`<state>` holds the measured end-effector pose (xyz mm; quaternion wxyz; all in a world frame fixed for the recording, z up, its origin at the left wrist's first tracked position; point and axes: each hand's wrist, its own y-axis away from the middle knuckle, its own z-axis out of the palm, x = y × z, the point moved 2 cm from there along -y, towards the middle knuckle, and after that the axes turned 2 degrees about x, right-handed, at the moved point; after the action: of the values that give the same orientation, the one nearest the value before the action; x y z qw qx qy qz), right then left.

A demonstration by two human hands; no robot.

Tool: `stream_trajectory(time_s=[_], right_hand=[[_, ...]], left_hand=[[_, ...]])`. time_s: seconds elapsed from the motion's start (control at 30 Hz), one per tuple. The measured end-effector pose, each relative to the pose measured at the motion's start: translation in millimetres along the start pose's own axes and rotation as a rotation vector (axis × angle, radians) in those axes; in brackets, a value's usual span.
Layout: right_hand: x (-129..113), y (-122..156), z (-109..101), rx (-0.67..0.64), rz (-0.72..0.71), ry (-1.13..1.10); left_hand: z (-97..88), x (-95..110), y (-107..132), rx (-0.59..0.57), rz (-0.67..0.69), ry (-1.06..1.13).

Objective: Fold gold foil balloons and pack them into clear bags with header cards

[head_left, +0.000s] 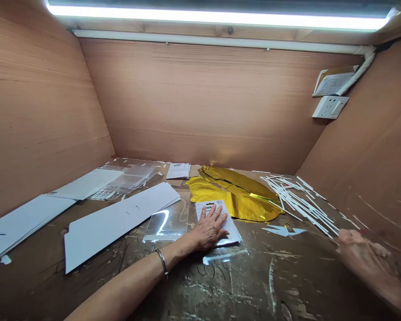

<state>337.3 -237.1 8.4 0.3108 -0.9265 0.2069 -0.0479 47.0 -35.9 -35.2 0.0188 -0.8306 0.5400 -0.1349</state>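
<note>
Left hand (211, 227) lies palm down, fingers spread, on one white printed packet (234, 232) near the middle of the surface (247, 285). Right hand (361, 254), blurred, is curled beside the near ends of the white sticks (305, 207) by the right edge; whether it pinches one, I cannot tell. Those sticks overlap too thickly to count. Gold foil (243, 200) lies behind the packet, its pieces hard to number. One pile of printed cards (178, 171) sits at the back edge, and one slanted stack of white sheets (116, 223) lies toward the left edge.
</note>
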Motion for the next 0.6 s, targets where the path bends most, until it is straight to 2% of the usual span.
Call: stream_trajectory(time_s=[0.03, 0.1, 0.17, 0.27, 0.33, 0.4, 0.47, 0.6], right_hand=[[8, -3, 5, 0.031, -0.043, 0.156], [1, -2, 15, 0.045, -0.196, 0.234], [-33, 5, 23, 0.027, -0.445, 0.113], [-99, 14, 30, -0.081, -0.775, -0.186], [-135, 16, 34, -0.192, -0.856, -0.339], [-158, 13, 38, -0.269, -0.750, -0.497], [-170, 9, 42, -0.319, -0.516, -0.653], [-180, 3, 50, -0.474, -0.030, -0.799]], left_hand=[[-6.5, 2, 4, 0.020, 0.022, 0.017], [-19.4, 7, 16, 0.030, 0.087, 0.054], [-29.4, 11, 32, -0.012, 0.160, 0.094], [-37.2, 16, 55, -0.102, 0.205, 0.165], [-38.4, 17, 65, -0.142, 0.205, 0.212], [-36.8, 19, 69, -0.159, 0.204, 0.250], [-32.4, 19, 67, -0.136, 0.174, 0.291], [-18.1, 14, 58, 0.043, -0.056, 0.451]])
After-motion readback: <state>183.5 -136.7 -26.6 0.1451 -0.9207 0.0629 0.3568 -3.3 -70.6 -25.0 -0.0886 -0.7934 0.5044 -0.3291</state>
